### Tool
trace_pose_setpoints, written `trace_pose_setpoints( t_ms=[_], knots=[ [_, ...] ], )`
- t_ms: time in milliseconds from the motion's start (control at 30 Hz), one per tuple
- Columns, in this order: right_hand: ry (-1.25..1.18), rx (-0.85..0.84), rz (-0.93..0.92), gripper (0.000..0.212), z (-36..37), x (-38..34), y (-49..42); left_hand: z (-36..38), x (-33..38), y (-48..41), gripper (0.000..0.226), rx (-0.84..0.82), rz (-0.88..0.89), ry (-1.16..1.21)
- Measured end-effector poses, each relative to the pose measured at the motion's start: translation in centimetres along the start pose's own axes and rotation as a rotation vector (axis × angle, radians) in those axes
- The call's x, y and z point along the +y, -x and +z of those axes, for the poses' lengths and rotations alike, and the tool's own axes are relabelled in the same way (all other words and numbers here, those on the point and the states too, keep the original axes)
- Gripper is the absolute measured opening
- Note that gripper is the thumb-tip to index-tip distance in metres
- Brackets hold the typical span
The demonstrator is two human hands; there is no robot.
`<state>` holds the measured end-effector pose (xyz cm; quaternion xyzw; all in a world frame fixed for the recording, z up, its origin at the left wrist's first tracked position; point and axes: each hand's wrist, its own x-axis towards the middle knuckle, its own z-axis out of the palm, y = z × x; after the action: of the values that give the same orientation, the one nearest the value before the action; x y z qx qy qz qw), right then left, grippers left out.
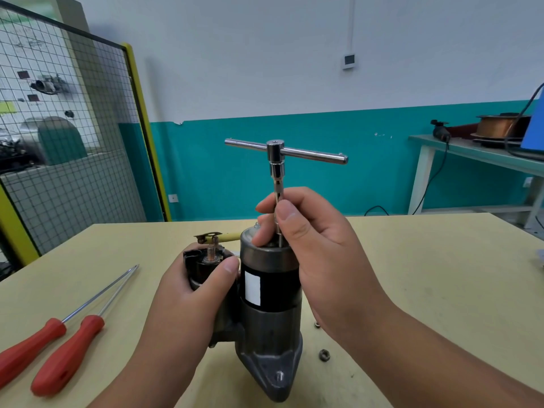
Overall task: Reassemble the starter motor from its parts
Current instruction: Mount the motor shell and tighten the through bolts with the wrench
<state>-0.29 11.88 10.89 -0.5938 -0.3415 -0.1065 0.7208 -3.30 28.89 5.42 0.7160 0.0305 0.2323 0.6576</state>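
The starter motor (269,293) stands upright on the table, dark body with a white label, grey nose housing toward me. My left hand (188,293) grips the black solenoid (203,265) at its left side, thumb across the top. A yellow-sleeved lead (228,236) arches above the solenoid's copper stud. My right hand (312,240) pinches the shaft of a chrome T-handle socket wrench (278,160), which stands vertically on the motor's top end cap. Its tip is hidden behind my fingers.
Two red-handled screwdrivers (56,346) lie on the beige table (426,290) at the left. Two small nuts (324,354) rest right of the motor's base. A wire-mesh guard with a yellow frame stands at the far left; a green bench with a wire spool is at the far right.
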Motion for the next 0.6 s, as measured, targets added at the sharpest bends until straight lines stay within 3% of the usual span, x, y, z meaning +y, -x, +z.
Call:
trace_pose_setpoints(
  t_ms=[600],
  knots=[
    [-0.022,0.0,-0.007,0.015,0.03,-0.26,-0.01,0.05,0.21,0.08,0.051,0.008,-0.004,-0.004]
  ],
)
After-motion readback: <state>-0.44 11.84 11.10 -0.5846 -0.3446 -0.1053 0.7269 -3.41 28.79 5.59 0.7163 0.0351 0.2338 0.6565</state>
